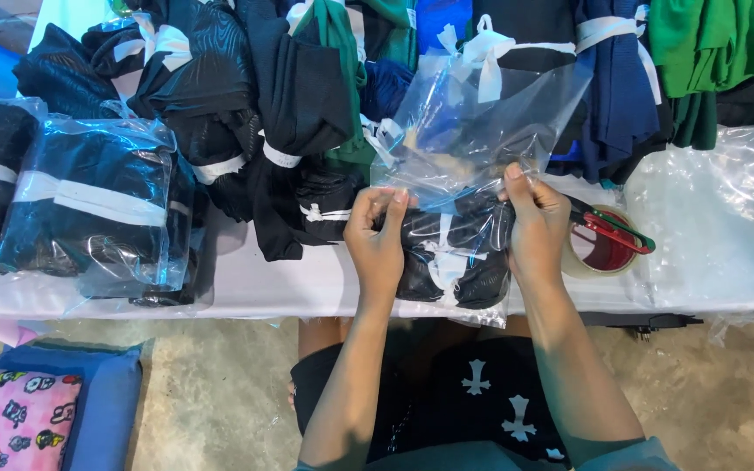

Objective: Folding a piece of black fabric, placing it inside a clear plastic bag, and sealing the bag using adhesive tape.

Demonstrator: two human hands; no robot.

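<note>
A clear bag (473,131) is pinched at its mouth by both hands, the left hand (379,240) closed on the near edge at 9 o'clock and the right hand (536,228) closed on it at 3 o'clock, apparently so that the opening is spread. A tied dark bundle (451,253) lies on the table (281,283) between the wrists, directly below the mouth. Bagged bundles (89,205) are stacked at 9 o'clock, a tape roll (602,253) is kept at 3 o'clock beside the right hand, and unbagged clothes (298,96) are piled at 12 o'clock.
</note>
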